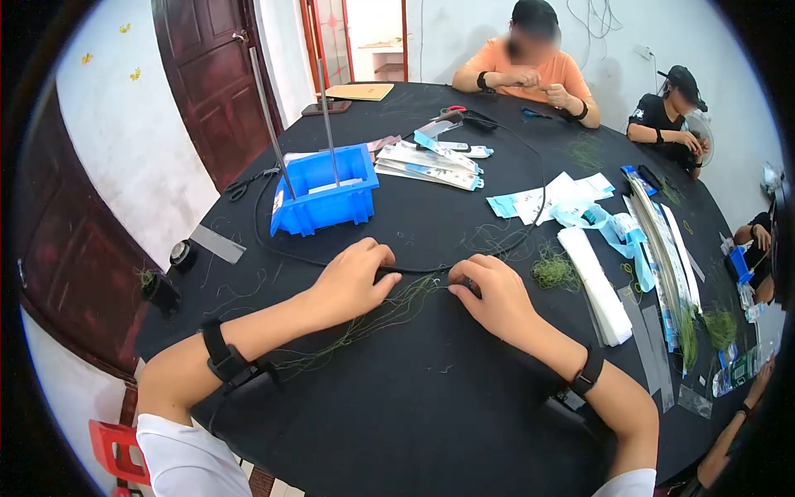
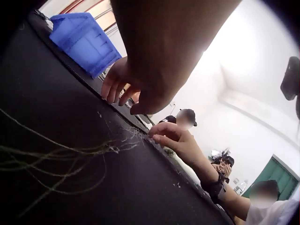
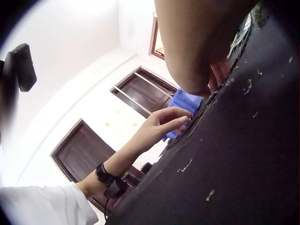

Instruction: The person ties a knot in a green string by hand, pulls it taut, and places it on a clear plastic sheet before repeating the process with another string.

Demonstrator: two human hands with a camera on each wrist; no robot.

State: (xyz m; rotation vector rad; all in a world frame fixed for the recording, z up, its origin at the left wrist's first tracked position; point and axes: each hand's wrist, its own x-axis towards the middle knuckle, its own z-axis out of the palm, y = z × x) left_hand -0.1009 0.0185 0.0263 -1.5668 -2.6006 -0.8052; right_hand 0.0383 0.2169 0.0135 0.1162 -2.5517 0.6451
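Note:
My left hand (image 1: 354, 277) hovers low over the black tabletop, fingers loosely bent and thumb apart from them. Facing it, my right hand (image 1: 495, 294) has bent fingers, with the thumb just below the index finger. No object shows in either hand. A bundle of thin green strands (image 1: 356, 327) runs from beneath my left forearm to the gap between the hands. Its pale, tangled end (image 2: 115, 147) lies near my right thumb in the head view. A black cable (image 1: 414, 270) passes right behind the fingertips of both hands.
Beyond my left hand stands a blue bin (image 1: 325, 203) with two upright metal rods. Right of my right hand are a green tangle (image 1: 555, 269), a white plastic bundle (image 1: 595, 286) and long strips (image 1: 658, 248). Scissors (image 1: 248, 184) lie left. Other people sit around the table.

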